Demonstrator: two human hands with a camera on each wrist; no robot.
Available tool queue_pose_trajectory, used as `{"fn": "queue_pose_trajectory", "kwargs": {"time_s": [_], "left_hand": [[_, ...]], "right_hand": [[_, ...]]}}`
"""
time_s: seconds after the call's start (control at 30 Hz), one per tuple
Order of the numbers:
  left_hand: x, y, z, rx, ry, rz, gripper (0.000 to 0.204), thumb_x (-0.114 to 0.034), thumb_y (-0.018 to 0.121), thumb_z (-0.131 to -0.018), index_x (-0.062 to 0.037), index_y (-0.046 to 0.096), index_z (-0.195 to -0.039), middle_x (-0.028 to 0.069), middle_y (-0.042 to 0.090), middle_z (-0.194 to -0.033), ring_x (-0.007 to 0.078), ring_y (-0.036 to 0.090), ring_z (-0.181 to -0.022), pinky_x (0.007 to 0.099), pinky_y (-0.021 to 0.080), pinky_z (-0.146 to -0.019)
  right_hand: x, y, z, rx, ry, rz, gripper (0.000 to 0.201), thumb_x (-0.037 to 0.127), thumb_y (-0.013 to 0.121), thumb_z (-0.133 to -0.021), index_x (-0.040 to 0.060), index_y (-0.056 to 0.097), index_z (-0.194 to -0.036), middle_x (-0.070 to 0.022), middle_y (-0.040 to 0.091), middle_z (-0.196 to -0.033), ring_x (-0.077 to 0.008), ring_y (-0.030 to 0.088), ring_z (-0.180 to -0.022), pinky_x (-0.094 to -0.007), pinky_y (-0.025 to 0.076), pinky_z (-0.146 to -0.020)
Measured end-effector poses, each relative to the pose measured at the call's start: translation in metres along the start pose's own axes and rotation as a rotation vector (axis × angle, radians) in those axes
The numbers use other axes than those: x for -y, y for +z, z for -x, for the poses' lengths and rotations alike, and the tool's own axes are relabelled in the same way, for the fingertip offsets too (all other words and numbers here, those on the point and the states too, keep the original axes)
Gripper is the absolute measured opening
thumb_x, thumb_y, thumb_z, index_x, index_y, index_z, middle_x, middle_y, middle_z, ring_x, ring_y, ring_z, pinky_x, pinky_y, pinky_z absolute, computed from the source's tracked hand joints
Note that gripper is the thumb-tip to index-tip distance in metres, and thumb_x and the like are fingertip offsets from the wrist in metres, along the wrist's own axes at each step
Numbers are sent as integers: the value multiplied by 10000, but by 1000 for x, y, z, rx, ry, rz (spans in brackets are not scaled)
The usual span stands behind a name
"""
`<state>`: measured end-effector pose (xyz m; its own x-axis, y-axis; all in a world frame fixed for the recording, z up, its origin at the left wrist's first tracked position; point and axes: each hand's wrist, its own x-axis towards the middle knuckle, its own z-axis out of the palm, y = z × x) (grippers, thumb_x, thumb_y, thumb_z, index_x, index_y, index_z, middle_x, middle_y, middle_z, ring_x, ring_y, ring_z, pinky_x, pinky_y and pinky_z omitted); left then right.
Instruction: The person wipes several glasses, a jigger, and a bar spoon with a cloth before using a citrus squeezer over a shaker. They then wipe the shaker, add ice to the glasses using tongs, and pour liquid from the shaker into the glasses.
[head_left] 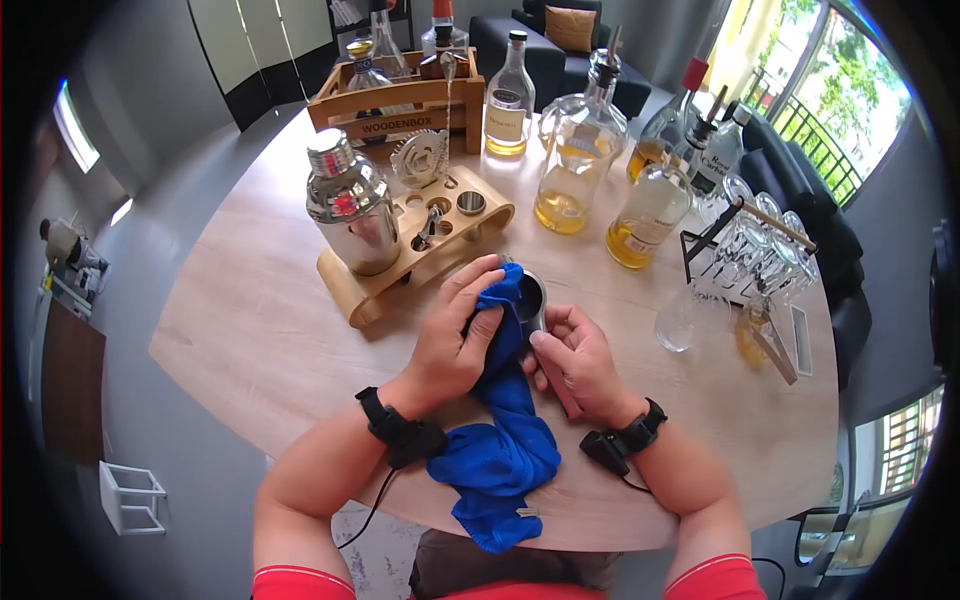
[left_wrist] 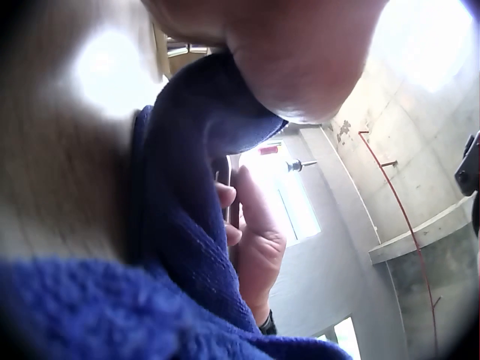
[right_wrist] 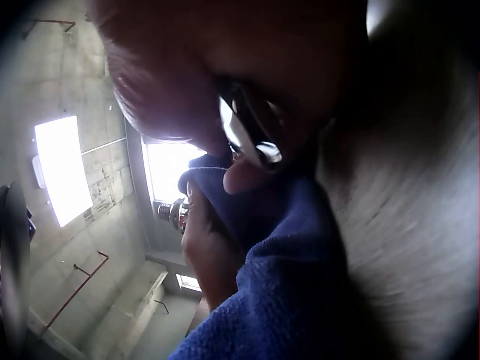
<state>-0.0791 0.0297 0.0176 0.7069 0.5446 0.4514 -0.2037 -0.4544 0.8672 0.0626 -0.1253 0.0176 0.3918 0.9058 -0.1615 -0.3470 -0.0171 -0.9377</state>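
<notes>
My left hand grips a blue cloth and presses it against the round metal head of a tool with a reddish-brown handle. The cloth hides part of that head, and the tool's exact kind I cannot tell. My right hand holds the tool by its handle, thumb along the top. From the left hand the cloth hangs down and lies bunched on the table near its front edge. In the right wrist view, shiny metal shows among the right fingers, beside the cloth.
A cocktail shaker and bar tools stand on a wooden stand at the left. Behind it is a wooden crate with bottles. More bottles line the back right. Glasses hang on a rack at the right, near an upright glass.
</notes>
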Motion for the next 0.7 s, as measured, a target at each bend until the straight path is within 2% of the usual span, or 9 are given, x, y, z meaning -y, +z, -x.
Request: {"fn": "queue_pose_trajectory", "kwargs": {"time_s": [0.07,0.1,0.13,0.2,0.27,0.3,0.37,0.53,0.7], "left_hand": [[1,5,2,67,269,-523,433,-84,646,-953,-12,569,-1373,152,495,-1461,253,482,-1339,335,416,-1074],[-1,7,2,77,272,-586,588,-26,695,-867,-25,517,-1428,173,475,-1475,270,476,-1328,355,423,-1069],[-3,8,2,96,272,-589,588,-26,695,-867,-25,517,-1428,173,475,-1475,270,476,-1328,355,423,-1069],[-3,8,1,-2,43,-310,673,-28,731,-830,-37,479,-1454,205,460,-1455,344,439,-1367,392,419,-1086],[-3,4,0,61,-145,-194,705,-5,750,-806,-41,458,-1446,173,622,-1193,283,640,-1058,363,510,-931],[0,2,0,96,-164,-245,702,9,738,-812,-41,449,-1450,144,646,-1117,246,645,-994,348,516,-884],[1,-1,0,136,-185,-304,699,22,725,-817,-40,440,-1453,115,670,-1041,208,651,-930,333,522,-837],[-2,1,1,118,-143,-450,690,34,648,-854,-25,381,-1488,169,661,-942,299,675,-895,380,520,-848],[-3,-4,-1,133,-73,-340,703,35,629,-858,-10,351,-1502,170,649,-1073,287,660,-981,376,513,-890]], "right_hand": [[-2,2,3,1,2,-38,310,94,631,-992,-26,470,-1228,-111,637,-1014,-135,665,-768,-245,541,-556],[-1,1,4,48,11,5,308,93,642,-985,-21,479,-1221,-104,635,-998,-129,664,-767,-241,537,-555],[0,0,5,94,19,51,306,92,653,-979,-16,489,-1214,-97,632,-981,-123,662,-767,-236,534,-554],[2,-5,6,130,52,29,275,82,658,-970,0,504,-1183,-81,629,-956,-109,656,-748,-229,524,-543],[2,-5,5,200,50,116,259,73,653,-964,8,503,-1164,-72,627,-950,-102,647,-724,-226,512,-524],[1,-5,5,206,48,106,252,68,653,-958,8,501,-1151,-71,629,-955,-96,639,-707,-224,498,-503],[-1,-5,4,203,35,108,258,64,653,-957,4,501,-1157,-74,632,-959,-94,636,-701,-224,492,-497],[-2,-5,2,190,28,96,278,50,656,-951,-9,500,-1173,-88,640,-977,-90,628,-689,-227,480,-483],[-6,-7,0,151,28,15,288,56,666,-953,-11,503,-1179,-91,644,-930,-92,621,-689,-224,475,-484]]}}
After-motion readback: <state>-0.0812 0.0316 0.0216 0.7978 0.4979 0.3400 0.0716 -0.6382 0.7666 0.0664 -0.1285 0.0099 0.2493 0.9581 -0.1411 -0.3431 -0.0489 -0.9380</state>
